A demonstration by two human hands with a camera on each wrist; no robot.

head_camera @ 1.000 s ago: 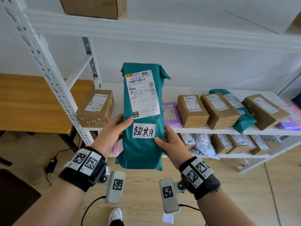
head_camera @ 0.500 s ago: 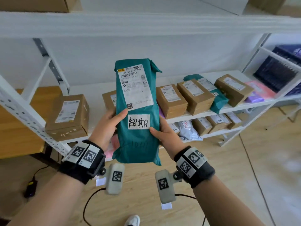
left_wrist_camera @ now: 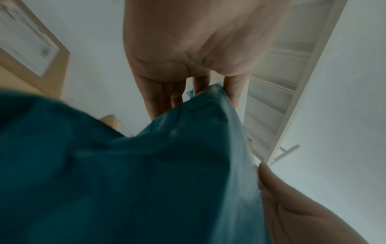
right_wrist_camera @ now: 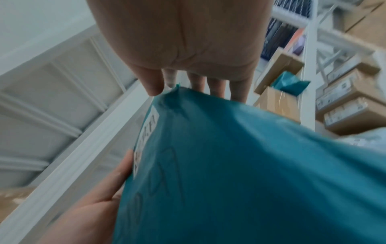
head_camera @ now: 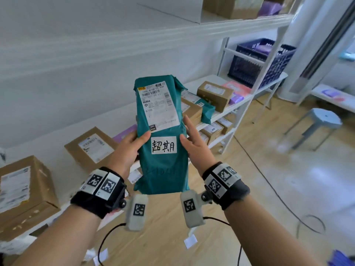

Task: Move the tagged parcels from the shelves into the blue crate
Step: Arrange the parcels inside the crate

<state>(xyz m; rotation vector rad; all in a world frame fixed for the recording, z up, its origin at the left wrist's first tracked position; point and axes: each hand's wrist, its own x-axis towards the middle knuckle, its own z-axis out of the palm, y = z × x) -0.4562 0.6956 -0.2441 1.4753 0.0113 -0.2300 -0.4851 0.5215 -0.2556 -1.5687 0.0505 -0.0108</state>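
A teal plastic parcel (head_camera: 163, 166) with a printed shipping label and a white handwritten tag stands upright in the air in front of the shelves. My left hand (head_camera: 138, 139) grips its left edge, thumb on the front and fingers behind. My right hand (head_camera: 185, 131) holds the right edge the same way, thumb beside the tag. The wrist views show the parcel (left_wrist_camera: 146, 173) (right_wrist_camera: 240, 173) from below, with fingers (left_wrist_camera: 167, 92) (right_wrist_camera: 217, 85) flat against its back. The blue crate (head_camera: 263, 60) sits on a shelf at the upper right, well beyond the parcel.
Cardboard boxes (head_camera: 90, 146) (head_camera: 215, 93) and another teal parcel (head_camera: 207, 110) lie on the white middle shelf (head_camera: 240, 102), with more boxes on the shelf below. A grey stool (head_camera: 322, 120) stands on the wooden floor at the right. A cable (head_camera: 269, 179) runs across the floor.
The view has swung to the right along the shelves, bringing the blue crate and the stool into sight. Both hands have kept hold of the teal parcel.
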